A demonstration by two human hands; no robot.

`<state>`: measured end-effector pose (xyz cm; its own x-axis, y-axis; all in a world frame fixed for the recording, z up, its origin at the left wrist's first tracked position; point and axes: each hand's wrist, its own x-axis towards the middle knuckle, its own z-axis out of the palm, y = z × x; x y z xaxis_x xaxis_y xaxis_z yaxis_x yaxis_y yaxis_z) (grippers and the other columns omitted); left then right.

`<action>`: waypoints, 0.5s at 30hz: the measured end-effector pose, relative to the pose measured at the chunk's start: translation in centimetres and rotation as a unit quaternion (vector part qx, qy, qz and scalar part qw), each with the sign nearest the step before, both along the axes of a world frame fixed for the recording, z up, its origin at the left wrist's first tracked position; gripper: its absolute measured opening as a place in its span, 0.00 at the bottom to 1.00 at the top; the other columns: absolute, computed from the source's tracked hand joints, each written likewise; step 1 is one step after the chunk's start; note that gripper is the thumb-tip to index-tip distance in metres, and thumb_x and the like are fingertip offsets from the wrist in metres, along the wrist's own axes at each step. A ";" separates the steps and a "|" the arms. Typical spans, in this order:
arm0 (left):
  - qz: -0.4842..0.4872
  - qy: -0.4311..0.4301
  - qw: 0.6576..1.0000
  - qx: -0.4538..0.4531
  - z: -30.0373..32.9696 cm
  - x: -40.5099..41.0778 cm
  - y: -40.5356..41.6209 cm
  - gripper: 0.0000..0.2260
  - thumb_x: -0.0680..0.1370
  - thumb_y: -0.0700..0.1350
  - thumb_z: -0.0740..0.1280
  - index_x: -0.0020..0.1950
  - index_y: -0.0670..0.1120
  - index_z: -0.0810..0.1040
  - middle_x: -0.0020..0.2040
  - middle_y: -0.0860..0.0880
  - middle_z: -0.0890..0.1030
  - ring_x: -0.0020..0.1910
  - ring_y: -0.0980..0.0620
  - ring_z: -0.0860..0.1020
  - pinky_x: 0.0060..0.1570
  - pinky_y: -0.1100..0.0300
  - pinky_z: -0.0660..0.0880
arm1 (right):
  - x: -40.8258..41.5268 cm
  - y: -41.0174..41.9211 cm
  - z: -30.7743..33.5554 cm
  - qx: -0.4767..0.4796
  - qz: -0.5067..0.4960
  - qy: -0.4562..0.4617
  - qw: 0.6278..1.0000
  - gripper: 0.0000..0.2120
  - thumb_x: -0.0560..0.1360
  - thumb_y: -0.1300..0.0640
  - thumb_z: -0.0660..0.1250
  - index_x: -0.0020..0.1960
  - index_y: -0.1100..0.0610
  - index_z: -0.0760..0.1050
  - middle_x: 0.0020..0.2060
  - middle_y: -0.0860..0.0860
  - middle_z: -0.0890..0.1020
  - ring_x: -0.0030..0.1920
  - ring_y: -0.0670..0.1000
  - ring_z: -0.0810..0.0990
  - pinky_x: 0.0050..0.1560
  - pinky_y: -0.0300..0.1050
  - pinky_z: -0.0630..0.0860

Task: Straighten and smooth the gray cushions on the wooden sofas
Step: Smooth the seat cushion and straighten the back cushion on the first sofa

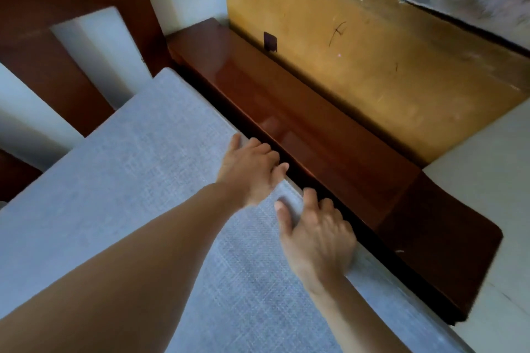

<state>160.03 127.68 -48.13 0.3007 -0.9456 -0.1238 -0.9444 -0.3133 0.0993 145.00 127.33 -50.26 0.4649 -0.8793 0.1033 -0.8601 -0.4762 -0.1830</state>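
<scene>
Both forearms reach over the gray cushion (137, 180) on the sofa seat. Left hand (252, 169) and right hand (318, 235) curl over its edge, gripping it beside the wooden armrest (329, 135).

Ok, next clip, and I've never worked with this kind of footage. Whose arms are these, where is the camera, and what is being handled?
There is no machine here. A person wears a wide-angle camera on the head, so this single picture looks forward and down along their own two bare arms. Below them lies a gray cushion on a dark wooden sofa. Both hands sit at the cushion's edge next to the sofa's glossy wooden armrest. The left hand and the right hand each curl their fingers over that edge into the dark gap beside the armrest, thumbs on top of the fabric. Behind the armrest stands a yellow-brown panel.
</scene>
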 end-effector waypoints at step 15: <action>0.018 -0.023 0.994 -0.105 -5.9 0.5 -0.8 0.25 0.77 0.56 0.43 0.40 0.48 0.77 0.40 0.54 0.72 0.49 0.49 0.71 0.61 0.49 0.58 | -0.1 -0.3 -4.3 -0.041 -0.011 -0.047 0.998 0.19 0.75 0.41 0.56 0.45 0.55 0.76 0.32 0.54 0.77 0.30 0.55 0.76 0.30 0.43 0.68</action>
<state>160.54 126.92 -54.08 0.3355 -0.9377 0.0904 -0.9381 -0.3238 0.1230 144.91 127.06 -54.52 0.4295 -0.8762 0.2184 -0.8517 -0.4735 -0.2246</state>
